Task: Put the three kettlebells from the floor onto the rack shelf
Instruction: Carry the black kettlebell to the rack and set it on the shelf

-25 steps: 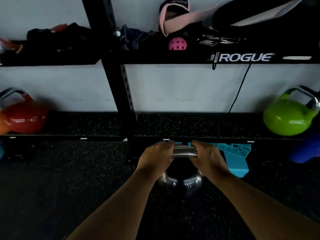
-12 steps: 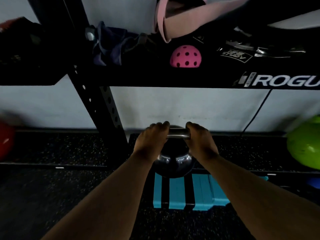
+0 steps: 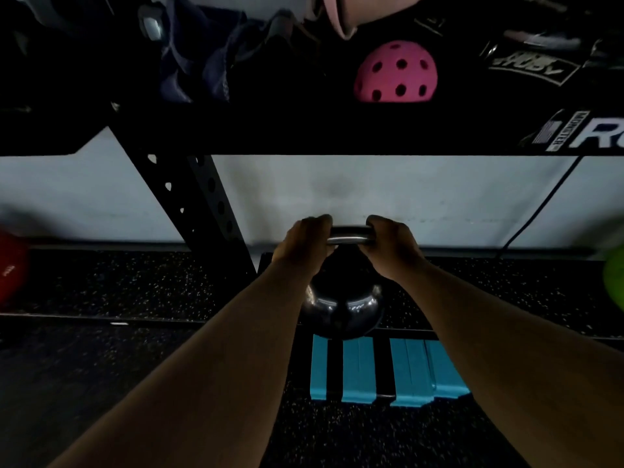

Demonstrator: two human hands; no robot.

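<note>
A shiny dark metal kettlebell (image 3: 341, 309) hangs at the centre, over the front edge of the low rack shelf (image 3: 152, 288). Both hands grip its steel handle: my left hand (image 3: 302, 246) on the left end, my right hand (image 3: 393, 248) on the right end. I cannot tell whether its base touches the speckled rubber shelf. A red kettlebell (image 3: 11, 268) stands on the shelf at the far left edge. At the far right edge, a green kettlebell (image 3: 614, 280) is partly cut off.
A black perforated rack upright (image 3: 196, 211) rises just left of the hands. The upper shelf (image 3: 304, 130) overhead holds a pink holed ball (image 3: 396, 72), dark cloth and straps. A blue slotted block (image 3: 388, 373) lies on the floor under the kettlebell. A black cable (image 3: 540, 207) hangs at right.
Both hands have lifted the dark kettlebell from the floor up and forward to the low shelf's edge. The view has moved closer to the rack.
</note>
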